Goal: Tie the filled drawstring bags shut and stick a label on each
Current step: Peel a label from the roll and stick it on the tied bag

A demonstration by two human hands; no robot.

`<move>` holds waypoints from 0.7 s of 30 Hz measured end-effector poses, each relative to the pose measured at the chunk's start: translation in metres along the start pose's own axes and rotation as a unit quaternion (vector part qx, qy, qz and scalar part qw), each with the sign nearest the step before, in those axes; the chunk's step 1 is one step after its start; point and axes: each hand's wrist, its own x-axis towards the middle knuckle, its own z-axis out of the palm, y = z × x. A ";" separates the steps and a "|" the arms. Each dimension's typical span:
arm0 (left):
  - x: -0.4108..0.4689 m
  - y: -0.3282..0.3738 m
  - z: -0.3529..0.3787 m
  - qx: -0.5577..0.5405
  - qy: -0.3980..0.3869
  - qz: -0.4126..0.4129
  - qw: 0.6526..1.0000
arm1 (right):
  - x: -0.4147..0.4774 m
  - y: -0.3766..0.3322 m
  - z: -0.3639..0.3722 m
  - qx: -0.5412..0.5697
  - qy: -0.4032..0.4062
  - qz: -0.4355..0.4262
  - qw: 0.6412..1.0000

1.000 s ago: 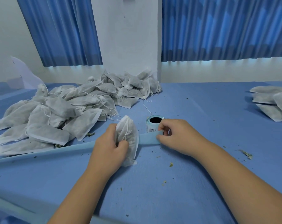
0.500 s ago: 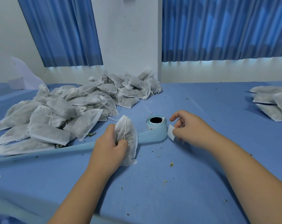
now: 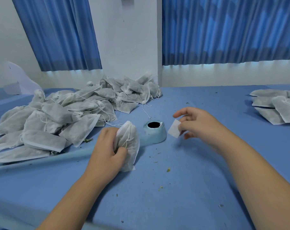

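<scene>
Left hand (image 3: 106, 151): curled round the held bag (image 3: 129, 143), thumb across its front, pressing it upright against the tabletop (image 3: 174, 196).
Held bag: white non-woven fabric, plump and soft, neck gathered at the top with a thin white cord hanging down its face.
Right hand (image 3: 200, 125): raised just above the tabletop, pinching the label (image 3: 174, 131) by one edge – forefinger stretched out above it.
Label: small white rectangle, flat and thin, held apart from the bag, just right of the label roll (image 3: 155, 131).
Label roll: pale blue, standing on end with a dark hollow core, between the two hands – its backing strip (image 3: 41, 161) trails left behind the held bag.
Loose pile (image 3: 66, 117): many similar filled bags heaped at far left, cords tangled.
Side stack (image 3: 277, 107): a few flatter bags at far right, well apart.
Tabletop: blue cloth, speckled with greenish crumbs (image 3: 168, 170).
</scene>
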 end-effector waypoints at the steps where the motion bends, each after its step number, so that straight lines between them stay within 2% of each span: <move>1: 0.000 0.002 0.000 -0.003 -0.013 0.005 1.000 | -0.001 -0.002 -0.001 0.038 -0.011 -0.007 0.999; 5: 0.000 0.023 0.005 -0.049 -0.042 0.007 0.998 | -0.007 -0.010 -0.003 0.161 -0.079 -0.046 0.983; 8: 0.007 0.044 0.018 -0.165 -0.079 -0.076 0.980 | -0.011 -0.015 -0.005 0.233 -0.143 -0.061 0.960; 11: 0.020 0.061 0.036 -0.241 -0.131 -0.194 0.942 | -0.012 -0.014 -0.005 0.259 -0.166 -0.064 0.949; 17: 0.014 0.063 0.055 -0.316 -0.144 -0.245 0.905 | -0.010 -0.010 -0.004 0.220 -0.193 -0.054 0.955; 21: 0.014 0.059 0.053 -0.351 -0.140 -0.239 0.895 | -0.008 -0.008 0.005 0.118 -0.121 -0.057 0.984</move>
